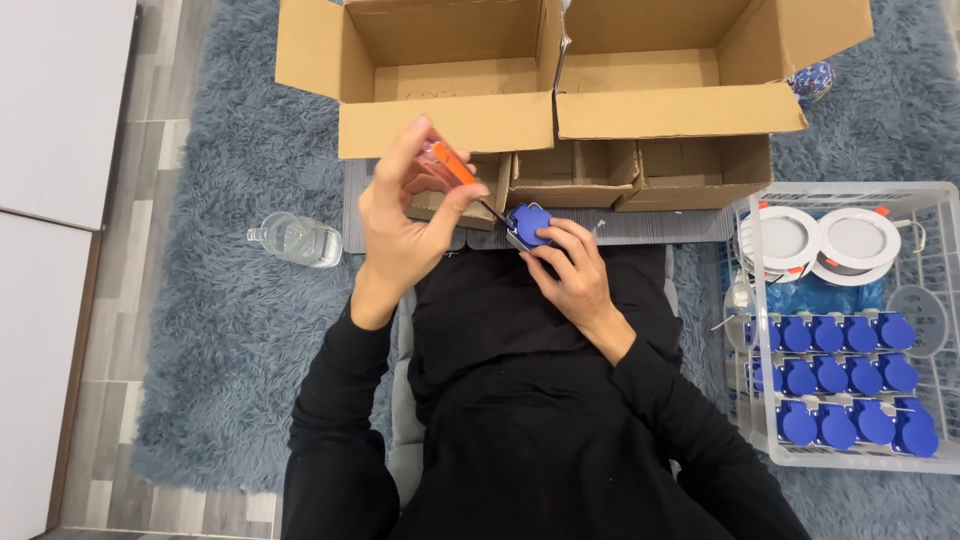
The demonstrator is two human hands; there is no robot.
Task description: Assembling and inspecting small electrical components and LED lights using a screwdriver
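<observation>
My left hand (405, 215) grips an orange-handled screwdriver (455, 167), whose dark shaft slants down to the right. Its tip meets a small blue part on a white base (527, 224). My right hand (570, 272) holds that blue part steady above my lap, fingers curled around its lower side. Both hands are over the near edge of a grey mat (640, 228), and black sleeves cover both arms.
Two open cardboard boxes (460, 75) (690, 70) stand ahead, with smaller cardboard trays (575, 175) below them. A clear wire basket (940, 330) at right holds several blue parts and white round lamps (820, 240). A glass bottle (295, 240) lies on the blue-grey shag rug (230, 330) at left.
</observation>
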